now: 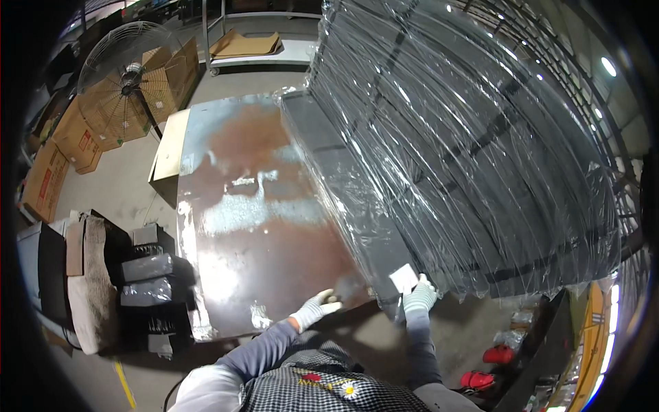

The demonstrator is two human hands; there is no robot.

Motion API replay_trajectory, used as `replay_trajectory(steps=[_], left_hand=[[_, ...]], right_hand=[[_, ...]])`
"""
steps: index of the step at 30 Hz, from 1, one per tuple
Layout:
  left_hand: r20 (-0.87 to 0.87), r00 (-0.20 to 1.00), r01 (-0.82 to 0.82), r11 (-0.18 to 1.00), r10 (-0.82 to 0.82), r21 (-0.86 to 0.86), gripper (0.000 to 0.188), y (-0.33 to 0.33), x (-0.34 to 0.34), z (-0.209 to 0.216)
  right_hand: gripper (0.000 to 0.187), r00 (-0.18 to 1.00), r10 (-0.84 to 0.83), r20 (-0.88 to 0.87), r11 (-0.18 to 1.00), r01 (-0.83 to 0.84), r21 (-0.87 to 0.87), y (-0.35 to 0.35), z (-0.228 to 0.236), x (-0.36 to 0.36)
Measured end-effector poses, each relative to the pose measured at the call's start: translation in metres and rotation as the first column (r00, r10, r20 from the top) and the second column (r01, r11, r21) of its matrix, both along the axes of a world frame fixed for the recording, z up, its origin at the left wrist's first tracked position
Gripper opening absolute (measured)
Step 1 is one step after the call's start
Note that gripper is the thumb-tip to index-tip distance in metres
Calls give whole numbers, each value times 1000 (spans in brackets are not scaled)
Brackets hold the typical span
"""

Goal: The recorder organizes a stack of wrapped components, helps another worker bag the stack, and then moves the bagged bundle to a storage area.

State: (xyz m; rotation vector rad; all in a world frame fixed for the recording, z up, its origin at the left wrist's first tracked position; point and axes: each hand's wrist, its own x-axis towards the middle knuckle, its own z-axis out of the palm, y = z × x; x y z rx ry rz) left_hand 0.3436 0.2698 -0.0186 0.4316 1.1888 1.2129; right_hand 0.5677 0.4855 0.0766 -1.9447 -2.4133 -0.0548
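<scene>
My right hand (pixel 420 296), in a pale striped glove, is at the near end of a tall stack of dark panels (pixel 473 151) wrapped in clear plastic film. It grips a small white square of paper (pixel 403 279), which lies against the dark lower ledge (pixel 350 185) of the wrapped stack. My left hand (pixel 316 310), gloved too, is over the near edge of a worn metal-topped table (pixel 274 247). Its fingers point right, slightly bent and apart, with nothing visible in them; the fingertips look dark.
A caged floor fan (pixel 129 82) stands far left among brown cartons (pixel 79 134). Beyond the table is a metal cart (pixel 292 49) with flat cardboard. Dark wrapped boxes (pixel 147 281) sit left of the table. Red items (pixel 478 380) are at the lower right.
</scene>
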Motion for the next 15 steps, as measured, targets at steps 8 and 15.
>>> replay_trajectory(steps=[8, 15], left_hand=[[455, 837, -258, 953, 303, -160, 64, 37, 48, 8], [561, 653, -429, 859, 509, -280, 70, -1, 0, -12]], right_hand=[[41, 843, 419, -338, 908, -376, 187, 36, -68, 44], [74, 968, -42, -249, 885, -80, -458, 89, -107, 28]])
